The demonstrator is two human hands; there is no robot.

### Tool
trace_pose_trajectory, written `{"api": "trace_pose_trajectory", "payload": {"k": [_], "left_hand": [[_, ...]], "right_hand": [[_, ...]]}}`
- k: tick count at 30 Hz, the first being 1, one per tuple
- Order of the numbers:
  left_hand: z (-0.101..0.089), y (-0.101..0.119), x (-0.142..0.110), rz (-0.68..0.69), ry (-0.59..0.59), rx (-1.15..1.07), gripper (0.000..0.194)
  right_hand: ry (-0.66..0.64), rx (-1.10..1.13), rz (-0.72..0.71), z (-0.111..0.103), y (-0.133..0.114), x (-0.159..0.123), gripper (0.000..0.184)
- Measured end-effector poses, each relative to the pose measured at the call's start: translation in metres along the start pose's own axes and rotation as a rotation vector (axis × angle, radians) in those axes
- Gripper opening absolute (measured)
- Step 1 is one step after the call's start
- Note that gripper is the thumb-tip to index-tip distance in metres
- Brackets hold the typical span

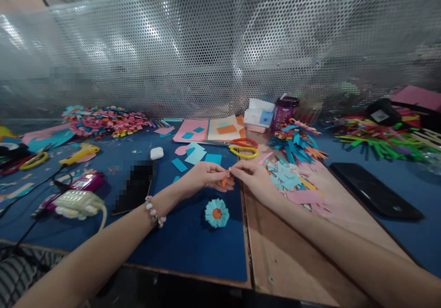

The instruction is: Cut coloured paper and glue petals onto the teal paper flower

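Note:
My left hand (211, 176) pinches a small folded piece of orange paper (225, 179) between thumb and fingers. From the other side, the fingertips of my right hand (253, 177) are closed on the same orange paper, so both hands meet at it. Just below them a light blue paper flower (217, 213) with an orange centre lies on the blue table top. Beyond my hands are loose blue paper pieces (195, 154) and scissors (244, 148) with red and yellow handles.
Paper scraps (285, 174) lie right of my right hand, near a blue paper bundle (292, 140). A dark phone (134, 188), a white earbud case (156, 153) and a yellow glue gun (81, 153) lie to the left. A black case (375, 191) is at right, perforated metal (206, 50) behind.

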State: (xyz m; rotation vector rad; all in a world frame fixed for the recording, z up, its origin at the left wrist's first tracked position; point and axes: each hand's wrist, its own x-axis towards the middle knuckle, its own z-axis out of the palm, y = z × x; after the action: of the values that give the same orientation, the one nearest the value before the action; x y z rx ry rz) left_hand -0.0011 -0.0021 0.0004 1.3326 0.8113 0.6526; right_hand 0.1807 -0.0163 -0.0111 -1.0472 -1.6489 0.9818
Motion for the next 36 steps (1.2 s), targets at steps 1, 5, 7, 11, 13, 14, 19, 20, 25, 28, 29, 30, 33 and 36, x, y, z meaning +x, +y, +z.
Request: {"api": "trace_pose_trajectory", "payload": {"k": [1,5,7,11,13,14,19,20,25,28,29,30,33,36], "left_hand": [[-0.0001,-0.0001,0.0002,-0.001,0.0,0.001,0.028],[-0.0001,-0.0004,0.0005,-0.003,-0.008,0.006,0.029],[-0.0001,-0.0006,0.0005,-0.007,-0.01,0.007,0.029],[-0.0004,-0.0006,0.0005,-0.011,-0.013,0.006,0.03],[-0.0008,-0.0004,0.0006,-0.015,-0.006,-0.002,0.029],[-0.001,-0.0002,0.0007,-0.019,-0.001,-0.007,0.028],[-0.0019,0.0,0.0009,-0.026,-0.012,-0.027,0.028],[-0.0019,0.0,0.0008,-0.024,-0.015,-0.028,0.028],[-0.0013,0.0006,-0.0003,-0.021,-0.027,-0.041,0.025],[-0.0012,0.0007,-0.0006,-0.02,-0.029,-0.037,0.025],[-0.0013,0.0005,-0.0005,-0.021,-0.027,-0.035,0.026],[-0.0014,0.0002,-0.0002,-0.024,-0.025,-0.034,0.026],[-0.0016,-0.0006,0.0005,-0.033,-0.021,-0.037,0.027],[-0.0013,-0.0004,0.0002,-0.035,-0.023,-0.043,0.028]], "right_hand": [[-0.001,0.004,0.003,0.0,0.0002,0.0001,0.021],[0.001,0.023,0.026,0.0003,0.0003,0.0003,0.022],[0.004,0.038,0.031,0.0003,0.001,0.0005,0.022],[-0.009,0.048,0.011,-0.0004,0.0026,0.0016,0.022],[-0.015,0.037,-0.014,-0.0011,0.0022,0.0022,0.024],[-0.013,0.031,-0.025,-0.0015,0.0017,0.0024,0.024],[-0.002,0.026,-0.027,-0.0031,-0.0016,0.002,0.02],[-0.002,0.023,-0.022,-0.0032,-0.0023,0.0016,0.019],[-0.011,0.027,-0.006,-0.0031,-0.0053,0.0001,0.018],[-0.01,0.048,-0.005,-0.0024,-0.0056,0.0,0.018],[-0.009,0.055,-0.004,-0.0022,-0.0054,0.0001,0.018],[-0.009,0.059,-0.002,-0.002,-0.0051,0.0002,0.018],[-0.005,0.074,0.0,-0.0018,-0.0044,0.0003,0.018],[-0.005,0.075,-0.002,-0.0019,-0.005,0.0,0.017]]}}
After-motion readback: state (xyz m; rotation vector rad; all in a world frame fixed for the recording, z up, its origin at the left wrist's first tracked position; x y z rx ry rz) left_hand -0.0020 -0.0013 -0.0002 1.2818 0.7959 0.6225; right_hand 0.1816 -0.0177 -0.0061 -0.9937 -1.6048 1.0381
